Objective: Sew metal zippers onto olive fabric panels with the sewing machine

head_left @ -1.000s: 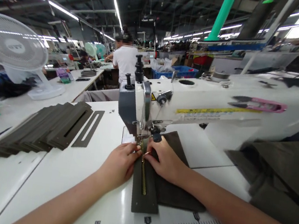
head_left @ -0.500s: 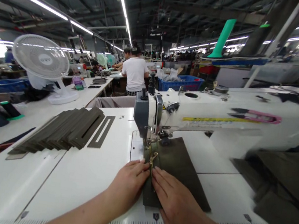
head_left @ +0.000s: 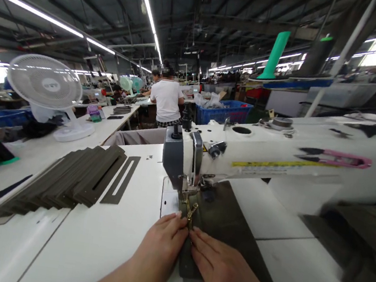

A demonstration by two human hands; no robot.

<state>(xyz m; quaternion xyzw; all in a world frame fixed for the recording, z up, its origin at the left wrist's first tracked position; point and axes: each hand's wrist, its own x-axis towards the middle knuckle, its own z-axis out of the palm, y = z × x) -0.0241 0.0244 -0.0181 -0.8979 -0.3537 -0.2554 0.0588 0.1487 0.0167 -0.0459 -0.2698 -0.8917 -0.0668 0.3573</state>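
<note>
A dark olive panel (head_left: 232,226) lies on the sewing machine bed, its far end under the presser foot (head_left: 190,187). Along its left part runs a zipper with a gold slider and pull (head_left: 192,211). My left hand (head_left: 161,251) has its fingers bunched and closed on the zipper edge just below the pull; its thumb is hidden. On the other side of the zipper, my right hand (head_left: 218,264) lies on the panel with fingers stretched out flat and side by side. Both sets of fingertips nearly meet at the zipper, close in front of the needle area.
A fanned stack of olive slotted pieces (head_left: 60,179) lies at left, with one single slotted piece (head_left: 121,180) beside it. Pink-handled thread snips (head_left: 339,158) rest on the machine arm (head_left: 260,146). A white fan (head_left: 47,84) stands behind; dark fabric (head_left: 361,249) lies right. Farther off, a person stands.
The view has tilted up slightly, so everything sits lower in the picture. Both hands remain on the panel beside the zipper, whose pull lies at a slightly different angle.
</note>
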